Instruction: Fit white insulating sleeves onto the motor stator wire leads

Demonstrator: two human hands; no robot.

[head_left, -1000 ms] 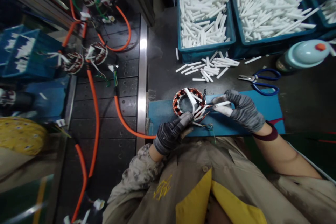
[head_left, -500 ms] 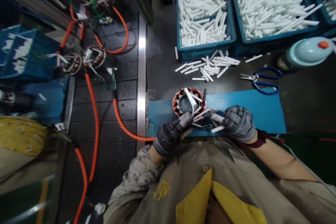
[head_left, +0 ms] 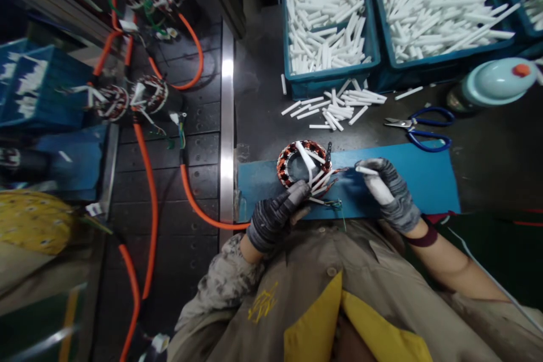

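Observation:
A ring-shaped copper winding (head_left: 285, 165) with white sleeves and loose wire ends lies on the blue mat (head_left: 428, 181). My left hand (head_left: 278, 212), in a grey glove, pinches the sleeved wires at the ring's lower edge. To the right, my gloved right hand (head_left: 388, 192) is apart from the winding and holds a short white tube (head_left: 366, 171) between thumb and fingers. Bare wire ends with a thin green thread (head_left: 343, 218) stick out between the hands.
Loose white tubes (head_left: 335, 116) lie behind the winding, before two blue bins (head_left: 331, 80) full of tubes. Blue-handled scissors (head_left: 429, 146) and a pale blue bottle (head_left: 494, 83) are at the right. Left of the metal rail (head_left: 227, 124), orange cables (head_left: 148, 181) and more windings (head_left: 155, 93) lie on a slatted surface.
My right hand has moved right, away from the wire ends, and turned upward with the white tube in its fingers. My left hand has kept its grip at the ring.

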